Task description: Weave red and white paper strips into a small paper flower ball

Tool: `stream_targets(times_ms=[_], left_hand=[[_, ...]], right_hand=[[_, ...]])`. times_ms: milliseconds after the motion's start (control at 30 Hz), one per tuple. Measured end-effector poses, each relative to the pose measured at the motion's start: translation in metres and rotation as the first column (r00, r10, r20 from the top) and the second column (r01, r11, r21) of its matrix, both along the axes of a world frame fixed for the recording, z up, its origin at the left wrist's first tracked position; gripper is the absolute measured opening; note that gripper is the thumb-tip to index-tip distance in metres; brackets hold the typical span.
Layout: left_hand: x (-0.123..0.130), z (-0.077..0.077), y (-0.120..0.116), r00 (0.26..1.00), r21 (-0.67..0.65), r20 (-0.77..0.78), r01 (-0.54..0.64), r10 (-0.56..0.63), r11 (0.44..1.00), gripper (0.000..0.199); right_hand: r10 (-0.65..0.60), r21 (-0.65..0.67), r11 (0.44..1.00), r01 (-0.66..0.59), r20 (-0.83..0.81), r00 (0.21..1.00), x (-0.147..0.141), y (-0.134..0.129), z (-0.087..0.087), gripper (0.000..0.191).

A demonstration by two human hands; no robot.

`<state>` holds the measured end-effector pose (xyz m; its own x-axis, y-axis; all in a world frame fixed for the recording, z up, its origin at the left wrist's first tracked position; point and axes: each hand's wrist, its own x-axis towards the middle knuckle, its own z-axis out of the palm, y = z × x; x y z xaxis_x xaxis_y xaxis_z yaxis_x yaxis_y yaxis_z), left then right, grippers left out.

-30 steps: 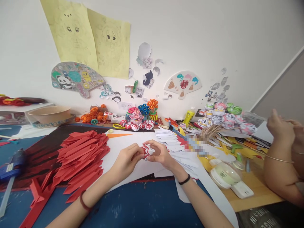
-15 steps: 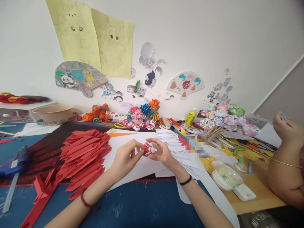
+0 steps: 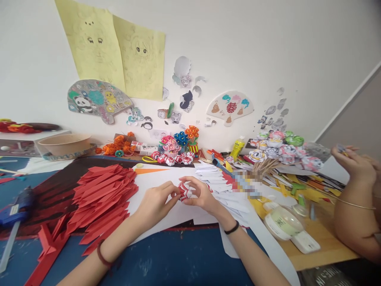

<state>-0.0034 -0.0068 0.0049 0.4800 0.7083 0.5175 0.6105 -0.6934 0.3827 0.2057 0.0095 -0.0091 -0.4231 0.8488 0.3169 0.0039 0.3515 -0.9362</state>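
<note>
Between my hands, above a white paper sheet (image 3: 154, 216), is a small red-and-white folded paper flower (image 3: 185, 192). My right hand (image 3: 200, 194) curls around its right side, thumb below and fingers above. My left hand (image 3: 160, 198) pinches at its left edge, thumb and forefinger together. To the left lies a heap of red folded paper strips (image 3: 104, 194). White folded strips (image 3: 222, 190) are spread just beyond my right hand. Part of the flower is hidden by my fingers.
A blue glue gun (image 3: 18, 210) lies at the far left, by a beige bowl (image 3: 64, 145). Finished red-and-white flowers (image 3: 171, 159) line the back. A clear plastic jar (image 3: 282, 222) and white case (image 3: 306, 241) are at right, near a co-worker's hand (image 3: 354, 165).
The flower has turned slightly in my hands, showing its striped side differently. The co-worker's hand at right has shifted left and lower. The whole view has tilted a little.
</note>
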Motion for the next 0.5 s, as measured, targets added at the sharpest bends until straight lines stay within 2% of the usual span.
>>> stream_targets(times_ms=[333,400,500], left_hand=[[-0.002,-0.005,0.001,0.990,0.189,-0.139,-0.001,0.027,0.982,0.015],[-0.002,-0.009,0.002,0.988,0.254,-0.142,-0.015,0.052,0.967,0.014],[-0.001,-0.014,0.003,0.979,0.401,-0.174,-0.028,0.107,0.916,0.017]], right_hand=[[-0.022,0.051,0.998,0.024,-0.039,0.999,-0.001,0.002,0.000,0.063],[-0.051,0.068,0.996,0.052,-0.020,0.999,-0.003,0.001,-0.002,0.062],[-0.108,0.103,0.989,0.104,0.035,0.994,-0.007,-0.001,-0.004,0.060]])
